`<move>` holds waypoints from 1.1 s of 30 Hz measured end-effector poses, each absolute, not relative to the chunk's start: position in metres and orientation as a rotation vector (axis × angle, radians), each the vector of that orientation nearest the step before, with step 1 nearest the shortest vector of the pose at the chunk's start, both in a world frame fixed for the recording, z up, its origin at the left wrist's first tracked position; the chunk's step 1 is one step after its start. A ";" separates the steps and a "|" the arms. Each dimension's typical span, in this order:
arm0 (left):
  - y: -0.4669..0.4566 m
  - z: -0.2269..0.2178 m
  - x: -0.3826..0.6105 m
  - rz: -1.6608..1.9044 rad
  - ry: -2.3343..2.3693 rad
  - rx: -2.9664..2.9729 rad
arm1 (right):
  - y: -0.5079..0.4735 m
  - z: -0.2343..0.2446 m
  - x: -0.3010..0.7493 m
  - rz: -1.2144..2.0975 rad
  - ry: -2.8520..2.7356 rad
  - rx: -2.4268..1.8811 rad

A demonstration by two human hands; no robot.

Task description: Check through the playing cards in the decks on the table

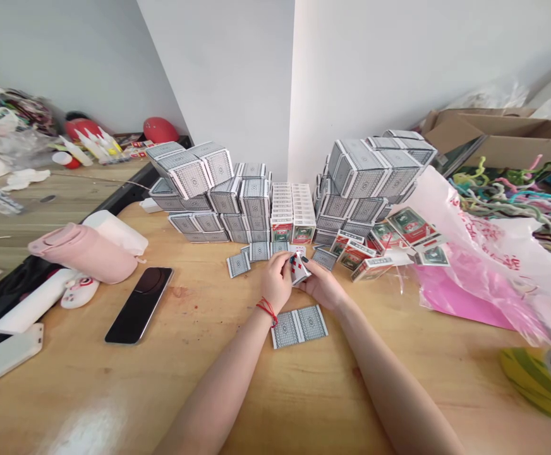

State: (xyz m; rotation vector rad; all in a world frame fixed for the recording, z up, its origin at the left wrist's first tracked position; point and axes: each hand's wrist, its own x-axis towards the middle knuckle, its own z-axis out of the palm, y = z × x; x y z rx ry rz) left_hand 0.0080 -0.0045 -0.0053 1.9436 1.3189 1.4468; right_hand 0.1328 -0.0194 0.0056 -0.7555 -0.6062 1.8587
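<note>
Closest to the person on the wooden table point(237, 404), 2 grey-patterned card boxes point(299, 327) lie flat, side by side. Just above them, the left hand point(275, 282), with a red string point(266, 311) at its wrist, and the right hand point(321, 285) meet, pinching playing cards point(299, 268) between them. Loose boxes point(259, 251) lie just beyond, then tall stacks of boxes point(254, 205). A black smartphone point(139, 305) sits well off to the left.

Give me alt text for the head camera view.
The left hand, wearing a red string bracelet, and the right hand hold playing cards above a wooden table. Stacked grey card boxes rise behind them, with a black smartphone to the left.
</note>
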 end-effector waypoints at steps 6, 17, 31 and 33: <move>-0.005 -0.007 0.009 1.472 1.334 1.896 | -0.018 0.006 0.133 1.837 -0.582 -0.761; -0.007 -0.004 0.007 1.535 1.452 1.764 | -0.015 0.003 0.133 1.791 -0.560 -0.748; -0.003 -0.009 0.003 1.634 1.544 1.640 | -0.014 0.009 0.142 1.568 -0.463 -0.748; -0.004 -0.005 0.004 1.609 1.520 1.733 | -0.015 0.009 0.143 1.537 -0.451 -0.714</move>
